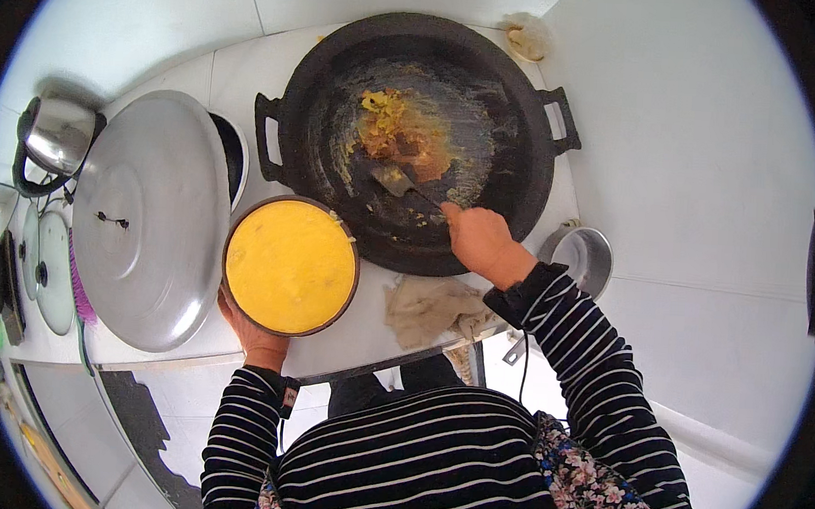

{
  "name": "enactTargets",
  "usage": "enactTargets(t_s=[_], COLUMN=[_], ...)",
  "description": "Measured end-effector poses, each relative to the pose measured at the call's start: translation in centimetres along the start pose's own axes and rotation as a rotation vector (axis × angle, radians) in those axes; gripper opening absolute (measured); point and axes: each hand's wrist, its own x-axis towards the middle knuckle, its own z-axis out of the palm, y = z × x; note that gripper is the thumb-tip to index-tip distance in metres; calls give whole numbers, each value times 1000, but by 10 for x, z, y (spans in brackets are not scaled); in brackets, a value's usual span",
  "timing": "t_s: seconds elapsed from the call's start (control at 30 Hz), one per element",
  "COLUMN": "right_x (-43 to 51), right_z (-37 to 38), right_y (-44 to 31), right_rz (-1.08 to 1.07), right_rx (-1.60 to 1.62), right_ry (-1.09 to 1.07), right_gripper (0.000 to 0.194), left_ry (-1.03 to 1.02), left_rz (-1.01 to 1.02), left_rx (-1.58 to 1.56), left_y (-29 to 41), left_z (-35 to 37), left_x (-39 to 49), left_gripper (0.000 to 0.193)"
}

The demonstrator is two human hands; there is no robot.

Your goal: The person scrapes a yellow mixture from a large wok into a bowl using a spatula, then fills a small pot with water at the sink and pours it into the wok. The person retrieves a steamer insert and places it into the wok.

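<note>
In my left hand [254, 340] is a round, dark-rimmed bowl [310, 331] filled nearly to the brim with smooth yellow batter or paste [291, 268]; I cannot tell which. It is held level beside the wok's lower left edge. A large black cast-iron wok [513, 212] with two loop handles sits before me. My right hand [481, 243] grips the handle of a metal spatula [394, 179], whose blade rests on the wok's inner surface. Just beyond the blade lies a mound of yellow and brown mashed food [386, 125], with smears around it.
A big aluminium lid [152, 241] leans at the left, near a steel pot [61, 136] and glass lids [54, 270]. A crumpled cloth [432, 311] lies at the counter's front edge. A metal bowl [580, 260] stands right of the wok, by the wall [694, 200].
</note>
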Motion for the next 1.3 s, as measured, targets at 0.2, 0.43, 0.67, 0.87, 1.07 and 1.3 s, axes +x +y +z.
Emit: enactTargets(t_s=[0.2,0.43,0.67,0.87,1.07,1.3], right_x=[38,35,34,114,67,38], right_z=[29,8,20,21,-14,18], right_y=[5,63,61,22,51,41], right_rz=[-67,4,7,120,-75,-110], right_rx=[250,304,67,265,136,206], right_ry=[15,232,41,180,113,-103], right_gripper=[24,27,17,19,16,24], left_ry=[29,-9,-42,-49,-92,-73], left_rz=[-3,17,14,-127,-30,-23], left_rx=[-98,-409,-443,-778,-474,-509], left_y=[-3,-8,-20,-17,-20,-14], left_z=[1,12,22,22,19,13], left_x=[-2,1,-2,-2,-2,2], left_gripper=[78,79,81,80,82,83])
